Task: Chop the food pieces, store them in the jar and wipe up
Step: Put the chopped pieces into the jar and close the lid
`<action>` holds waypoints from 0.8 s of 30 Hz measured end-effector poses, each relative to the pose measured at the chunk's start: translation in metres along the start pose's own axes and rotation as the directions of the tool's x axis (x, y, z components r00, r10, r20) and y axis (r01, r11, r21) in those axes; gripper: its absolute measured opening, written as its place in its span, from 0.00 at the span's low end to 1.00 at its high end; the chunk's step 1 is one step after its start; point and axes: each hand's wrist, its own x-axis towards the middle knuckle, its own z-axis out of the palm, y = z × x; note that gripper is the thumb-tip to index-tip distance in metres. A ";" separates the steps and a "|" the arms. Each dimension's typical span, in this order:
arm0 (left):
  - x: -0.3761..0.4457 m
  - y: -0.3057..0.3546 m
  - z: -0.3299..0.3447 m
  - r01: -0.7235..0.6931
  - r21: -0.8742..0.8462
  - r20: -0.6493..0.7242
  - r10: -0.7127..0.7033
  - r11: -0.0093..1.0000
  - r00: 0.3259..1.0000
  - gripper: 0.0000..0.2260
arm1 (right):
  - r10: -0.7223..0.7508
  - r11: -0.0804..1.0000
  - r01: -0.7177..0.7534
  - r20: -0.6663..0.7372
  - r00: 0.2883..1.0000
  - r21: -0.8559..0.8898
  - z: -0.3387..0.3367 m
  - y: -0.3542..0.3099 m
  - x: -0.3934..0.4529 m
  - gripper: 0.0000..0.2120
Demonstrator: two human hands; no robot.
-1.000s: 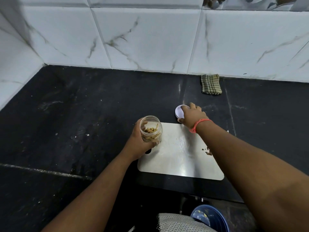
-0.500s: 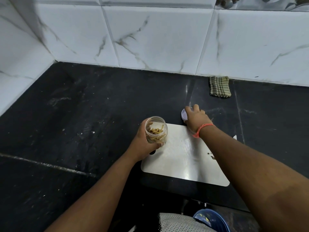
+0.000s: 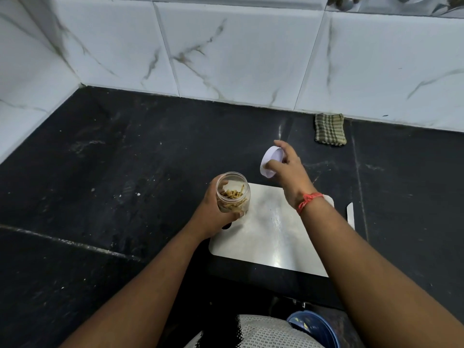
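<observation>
A pale cutting board [image 3: 271, 229] lies at the worktop's [image 3: 100, 172] front edge. Over the board's left corner, the left hand [image 3: 213, 214] wraps the open jar [image 3: 233, 192] of chopped food pieces [image 3: 233, 195], steadying it. The right hand [image 3: 288, 167] pinches the white lid [image 3: 271, 161], probably lifted clear, ready to cap it.

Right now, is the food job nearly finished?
Nearly. The chopped pieces already sit in the open jar, gripped by the left hand. The right hand holds the white lid, not yet on. The cloth lies by the wall, so wiping is left.
</observation>
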 end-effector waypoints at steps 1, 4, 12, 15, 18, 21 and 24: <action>0.000 0.000 0.000 -0.001 -0.004 -0.002 0.001 1.000 1.000 0.42 | -0.006 0.999 0.006 0.001 1.000 0.046 0.003 -0.004 -0.007 0.25; 0.000 0.001 0.000 0.001 -0.016 0.001 -0.001 1.000 1.000 0.43 | -0.081 0.997 0.081 0.018 0.997 -0.019 0.011 -0.009 -0.028 0.26; -0.001 0.004 0.000 -0.044 -0.046 -0.003 0.044 0.998 0.999 0.40 | -0.440 0.611 0.571 0.365 0.821 -0.549 0.036 0.001 -0.049 0.22; 0.000 0.002 -0.001 -0.061 -0.025 0.004 0.061 0.998 0.998 0.41 | -0.421 0.509 0.581 0.404 0.812 -0.636 0.041 0.002 -0.050 0.24; 0.000 0.005 -0.001 -0.041 -0.007 0.016 0.041 0.999 0.999 0.42 | -0.399 0.415 0.604 0.461 0.793 -0.680 0.043 -0.005 -0.050 0.30; 0.001 0.009 -0.003 -0.024 0.039 0.050 0.023 0.999 0.999 0.43 | -0.340 0.259 0.646 0.559 0.757 -0.718 0.047 -0.017 -0.046 0.36; 0.002 0.010 -0.004 -0.013 0.059 0.057 0.009 0.998 0.998 0.43 | -0.272 0.172 0.667 0.615 0.740 -0.725 0.051 -0.029 -0.043 0.37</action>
